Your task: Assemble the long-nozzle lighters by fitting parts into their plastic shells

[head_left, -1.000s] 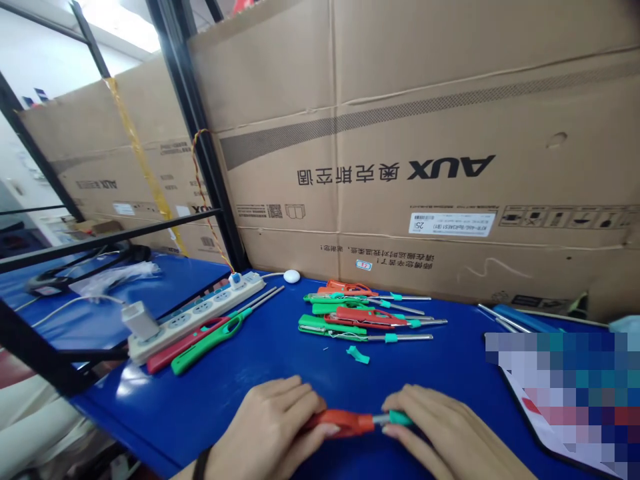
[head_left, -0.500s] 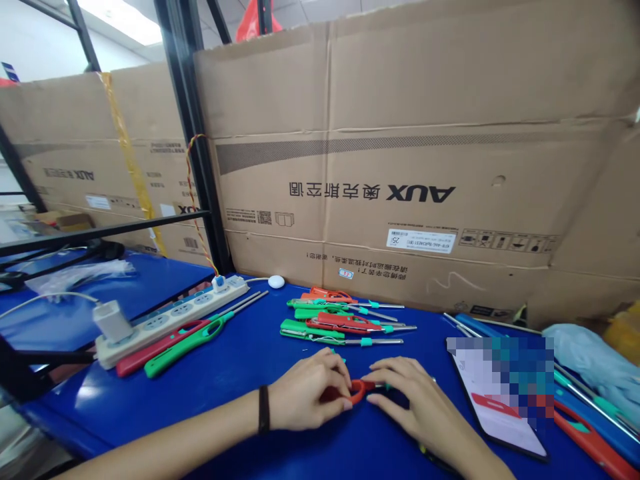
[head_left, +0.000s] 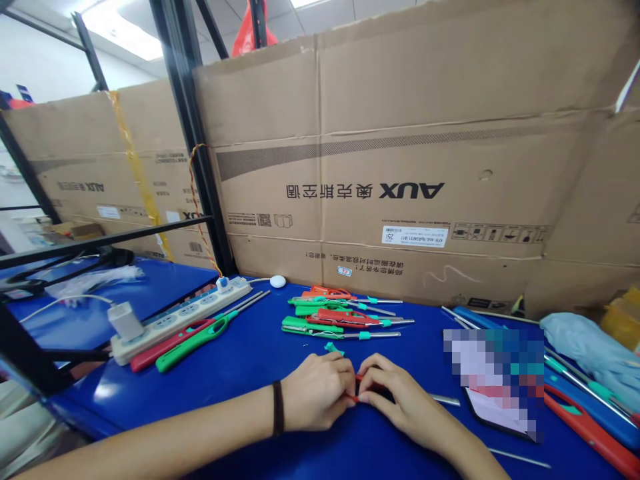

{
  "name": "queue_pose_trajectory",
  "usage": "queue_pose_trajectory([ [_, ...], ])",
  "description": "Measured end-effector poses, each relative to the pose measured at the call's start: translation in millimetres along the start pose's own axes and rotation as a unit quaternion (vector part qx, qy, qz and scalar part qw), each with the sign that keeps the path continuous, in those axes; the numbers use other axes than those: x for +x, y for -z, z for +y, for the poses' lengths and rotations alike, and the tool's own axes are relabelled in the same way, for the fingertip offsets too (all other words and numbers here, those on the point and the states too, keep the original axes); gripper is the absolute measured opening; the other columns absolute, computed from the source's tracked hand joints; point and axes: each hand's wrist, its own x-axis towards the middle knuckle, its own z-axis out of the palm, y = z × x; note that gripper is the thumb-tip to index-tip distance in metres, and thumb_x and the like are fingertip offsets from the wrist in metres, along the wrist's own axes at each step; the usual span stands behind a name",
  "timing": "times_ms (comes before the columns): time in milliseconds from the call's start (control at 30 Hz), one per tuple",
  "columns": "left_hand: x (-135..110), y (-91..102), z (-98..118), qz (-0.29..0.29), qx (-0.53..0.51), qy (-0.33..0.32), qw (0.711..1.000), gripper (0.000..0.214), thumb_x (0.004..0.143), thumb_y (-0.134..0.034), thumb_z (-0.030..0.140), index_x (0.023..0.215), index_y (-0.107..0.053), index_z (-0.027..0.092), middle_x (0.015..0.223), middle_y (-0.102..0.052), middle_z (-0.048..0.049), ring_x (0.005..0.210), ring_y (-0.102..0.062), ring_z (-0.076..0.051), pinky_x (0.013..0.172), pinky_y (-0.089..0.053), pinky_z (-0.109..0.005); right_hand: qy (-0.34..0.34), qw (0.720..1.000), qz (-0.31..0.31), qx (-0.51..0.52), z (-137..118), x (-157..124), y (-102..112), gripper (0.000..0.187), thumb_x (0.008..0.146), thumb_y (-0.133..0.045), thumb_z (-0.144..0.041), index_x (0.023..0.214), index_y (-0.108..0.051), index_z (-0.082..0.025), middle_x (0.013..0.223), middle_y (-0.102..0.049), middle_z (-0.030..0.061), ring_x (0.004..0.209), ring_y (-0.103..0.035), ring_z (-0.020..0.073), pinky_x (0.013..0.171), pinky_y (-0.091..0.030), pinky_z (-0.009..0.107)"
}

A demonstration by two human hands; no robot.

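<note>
My left hand (head_left: pixel 320 392) has its fingers curled round a red lighter (head_left: pixel 359 378) at the front middle of the table. Its grip is mostly hidden by my fingers. My right hand (head_left: pixel 400 400) pinches the same lighter from the other side, its thumb and fingertips close to my left fingers. A metal tube (head_left: pixel 445 400) sticks out past my right hand, seemingly the lighter's. Just beyond my left hand lies a small teal-green piece (head_left: pixel 334 348). Farther back, several red and green long lighters (head_left: pixel 340 320) lie side by side, some with wires showing.
A white power strip (head_left: pixel 185 317) lies at left, with a red and a green lighter (head_left: pixel 193 343) alongside. Right of my hands are a phone (head_left: pixel 500 410), a red lighter (head_left: pixel 590 433) and a thin metal rod (head_left: pixel 520 458). A cardboard wall (head_left: pixel 380 153) closes the back.
My right hand has moved left, closing its fingers on the red lighter near my left hand. A metal tube and a thin rod now show to its right; the view has shifted slightly.
</note>
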Motion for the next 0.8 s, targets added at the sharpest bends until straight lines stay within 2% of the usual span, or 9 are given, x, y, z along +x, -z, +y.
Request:
queue_pose_trajectory([
  [333,11.6,6.7,-1.0,-0.016,0.004,0.007,1.000,0.011,0.071,-0.077,0.021,0.076,-0.068,0.020,0.080,-0.069,0.0010,0.073,-0.062,-0.019,0.061,-0.042,-0.025,-0.008,1.000,0.008,0.024,0.9,0.7,3.4,0.012,0.087,-0.059,-0.012,0.079,-0.063,-0.021,0.093,-0.062,-0.0002,0.085,-0.063,0.0131,0.079,-0.049,0.024],
  [567,13.2,4.6,1.6,-0.013,0.008,0.026,1.000,0.012,0.066,-0.078,0.020,0.072,-0.067,0.020,0.077,-0.069,0.0003,0.072,-0.062,-0.020,0.059,-0.040,-0.026,-0.017,0.999,0.005,0.028,0.8,-0.2,1.7,0.014,0.087,-0.058,-0.010,0.079,-0.063,-0.020,0.092,-0.060,-0.0005,0.084,-0.061,0.0129,0.078,-0.047,0.024],
  [800,15.1,2.2,2.4,-0.009,-0.006,0.043,0.999,0.014,0.066,-0.080,0.022,0.070,-0.067,0.018,0.078,-0.069,-0.0006,0.075,-0.063,-0.020,0.060,-0.042,-0.025,-0.036,0.998,-0.003,0.052,4.8,1.0,0.1,0.011,0.088,-0.059,-0.016,0.079,-0.064,-0.021,0.092,-0.060,0.0002,0.084,-0.060,0.0136,0.079,-0.045,0.023],
])
